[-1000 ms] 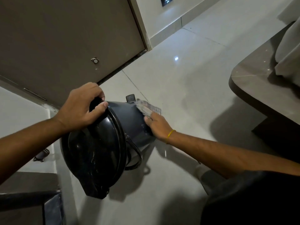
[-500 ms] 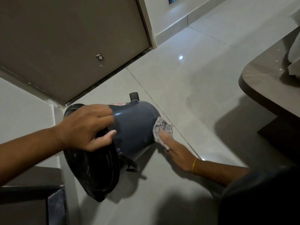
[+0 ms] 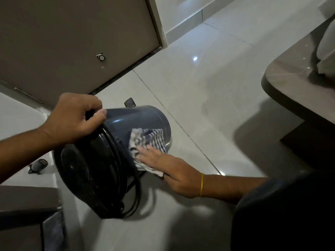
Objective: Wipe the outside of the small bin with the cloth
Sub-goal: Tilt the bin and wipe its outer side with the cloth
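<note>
A small grey bin (image 3: pixel 137 122) with a black lid lies tipped on its side over the tiled floor, lid end toward me. My left hand (image 3: pixel 72 118) grips the bin's upper rim by the lid. My right hand (image 3: pixel 168 167) lies flat with fingers stretched out, pressing a white and blue striped cloth (image 3: pixel 148 144) against the bin's grey side wall. A yellow band circles my right wrist. The bin's black pedal (image 3: pixel 129 102) sticks up at its far side.
A brown door (image 3: pixel 72 42) stands behind the bin. A dark rounded ledge (image 3: pixel 293 91) juts in at the right. A small dark object (image 3: pixel 37 165) lies on the floor at the left. A dark cabinet corner (image 3: pixel 27 214) sits at the lower left.
My right hand has slid the cloth from the bin's base end onto its side wall, nearer the lid. The bin has turned a little in my left hand's grip.
</note>
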